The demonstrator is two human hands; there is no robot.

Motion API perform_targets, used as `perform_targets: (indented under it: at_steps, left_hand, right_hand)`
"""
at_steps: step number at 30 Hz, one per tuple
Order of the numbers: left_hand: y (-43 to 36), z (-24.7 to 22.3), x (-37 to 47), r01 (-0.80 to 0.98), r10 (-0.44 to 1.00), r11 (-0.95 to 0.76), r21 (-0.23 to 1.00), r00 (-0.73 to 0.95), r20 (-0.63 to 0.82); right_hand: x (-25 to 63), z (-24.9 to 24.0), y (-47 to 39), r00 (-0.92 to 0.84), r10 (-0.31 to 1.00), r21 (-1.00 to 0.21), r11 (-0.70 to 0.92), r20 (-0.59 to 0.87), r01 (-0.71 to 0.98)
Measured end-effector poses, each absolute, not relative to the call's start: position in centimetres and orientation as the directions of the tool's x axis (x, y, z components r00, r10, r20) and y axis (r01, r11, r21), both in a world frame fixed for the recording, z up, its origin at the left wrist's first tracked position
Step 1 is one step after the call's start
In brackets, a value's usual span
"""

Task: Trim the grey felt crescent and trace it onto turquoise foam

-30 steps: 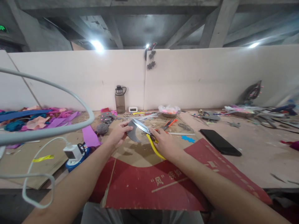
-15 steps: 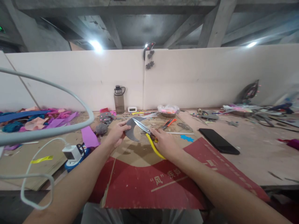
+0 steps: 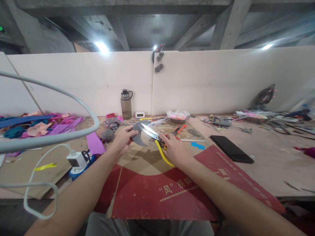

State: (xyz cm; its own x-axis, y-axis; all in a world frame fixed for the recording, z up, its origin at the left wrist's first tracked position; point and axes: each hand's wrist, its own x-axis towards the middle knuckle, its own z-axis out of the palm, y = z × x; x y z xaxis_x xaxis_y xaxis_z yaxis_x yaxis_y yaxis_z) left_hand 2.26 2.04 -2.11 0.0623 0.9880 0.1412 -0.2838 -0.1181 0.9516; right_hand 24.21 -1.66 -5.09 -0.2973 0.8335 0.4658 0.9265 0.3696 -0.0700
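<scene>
My left hand [image 3: 124, 139] pinches the left edge of a grey felt crescent [image 3: 139, 139], held up over the cardboard. In my right hand [image 3: 173, 148] is a pair of scissors [image 3: 150, 132], its blades slightly parted and pointing up and left at the inner curve of the felt. Whether the blades touch the felt I cannot tell. My fingers partly hide the scissors' handles. A yellow strip [image 3: 162, 155] hangs down beside my right hand; what it belongs to is unclear. Beneath both hands lies a red and brown cardboard sheet [image 3: 157, 196].
A black phone [image 3: 231, 149] lies at the right. Behind my hands are an orange utility knife [image 3: 180, 129], a blue felt piece [image 3: 197, 145] and a bottle [image 3: 126, 106]. Coloured felt scraps [image 3: 36, 127], a white charger [image 3: 76, 160] and a looping grey cable [image 3: 94, 123] are at the left.
The scissor blades have parted slightly and shifted a little relative to the felt crescent. Both hands keep their holds in nearly the same place; the view has shifted slightly.
</scene>
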Motion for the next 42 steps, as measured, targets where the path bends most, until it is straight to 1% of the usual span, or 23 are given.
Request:
perform_targets:
  at_steps: [4,9,13,20,25,28,30,32,34,37,39,42]
  left_hand:
    - [2.1,-2.3,2.4,-0.277,0.987,-0.137,0.951,0.047,0.156]
    - [2.0,-2.4,2.5,-0.28,0.986,-0.146,0.949,0.034,0.161]
    - [1.9,-2.3,2.4,-0.301,0.989,-0.113,0.947,0.057,0.136]
    - [1.9,-2.0,2.4,-0.325,0.991,-0.074,0.943,0.079,0.105]
    - [2.1,-2.1,2.3,-0.354,0.992,-0.06,0.933,0.086,0.096]
    - [2.0,-2.0,2.3,-0.358,0.992,-0.049,0.933,0.092,0.087]
    - [1.9,-1.9,2.4,-0.357,0.992,-0.044,0.933,0.097,0.084]
    - [1.9,-1.8,2.4,-0.357,0.992,-0.037,0.934,0.099,0.077]
    - [2.0,-1.9,2.3,-0.366,0.993,-0.033,0.93,0.09,0.07]
    - [2.2,-2.1,2.1,-0.396,0.995,-0.035,0.918,0.072,0.069]
    - [2.3,-2.1,2.1,-0.417,0.995,-0.032,0.908,0.069,0.067]
    - [2.2,-2.1,2.1,-0.445,0.996,-0.013,0.896,0.076,0.053]
  right_hand:
    - [24.0,-4.9,-1.9,-0.304,0.838,-0.017,0.349,0.453,0.937]
    - [24.0,-4.9,-2.0,-0.322,0.842,0.017,0.35,0.433,0.937]
    - [24.1,-4.8,-2.0,-0.315,0.849,0.043,0.329,0.423,0.943]
    - [24.2,-4.6,-2.0,-0.326,0.853,0.068,0.328,0.407,0.942]
    - [24.3,-4.4,-2.2,-0.318,0.85,0.07,0.319,0.42,0.945]
    - [24.3,-4.2,-2.4,-0.311,0.855,0.042,0.324,0.416,0.945]
    - [24.4,-4.2,-2.4,-0.319,0.853,-0.001,0.351,0.414,0.936]
    - [24.5,-4.4,-2.2,-0.327,0.841,-0.086,0.399,0.432,0.913]
    - [24.7,-4.8,-1.8,-0.312,0.823,-0.201,0.446,0.475,0.872]
    - [25.0,-5.3,-1.0,-0.246,0.822,-0.322,0.451,0.514,0.833]
    - [25.2,-5.5,-0.8,-0.219,0.83,-0.337,0.43,0.513,0.838]
    - [25.1,-5.5,-0.8,-0.237,0.826,-0.283,0.421,0.511,0.862]
